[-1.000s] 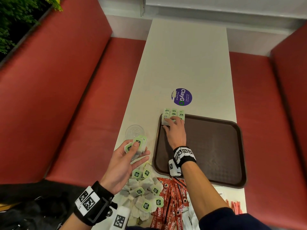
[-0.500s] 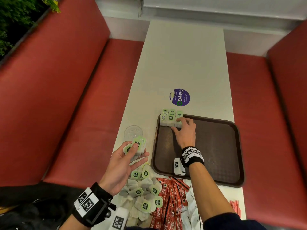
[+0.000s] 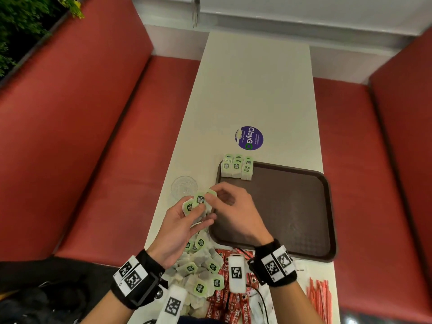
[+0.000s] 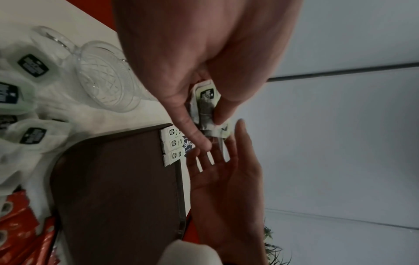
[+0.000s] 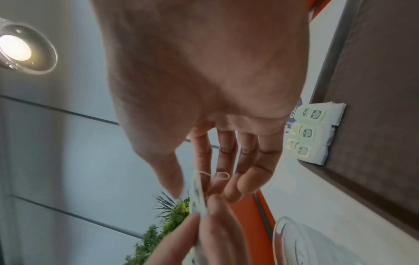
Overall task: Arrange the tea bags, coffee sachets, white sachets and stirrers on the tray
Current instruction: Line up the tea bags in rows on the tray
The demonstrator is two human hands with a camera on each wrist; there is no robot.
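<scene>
**Two hands meet over a small bunch of tea bags**

While the left hand grips a small bunch of tea bags between thumb and curled fingers, the right hand reaches across from the other side, its fingertips touching the top bag of that bunch. From the right wrist view, the right thumb and forefinger appear to close on the edge of a bag, though the blur makes the pinch hard to confirm. Both hands hover above the tabletop.

Just beyond the right hand lies a brown tray. At the tray's corner farthest from the hands on the left-hand side, a neat row of tea bags rests on the rim, green labels up.

Just beyond the left hand stands a clear glass.

Below the left wrist, nearer the person, a loose heap of tea bags is spread out. Beside it, under the right wrist, lie red coffee sachets. Outward from the right forearm lies a bundle of red stirrers.

A round purple sticker sits on the tabletop past the tray.
</scene>
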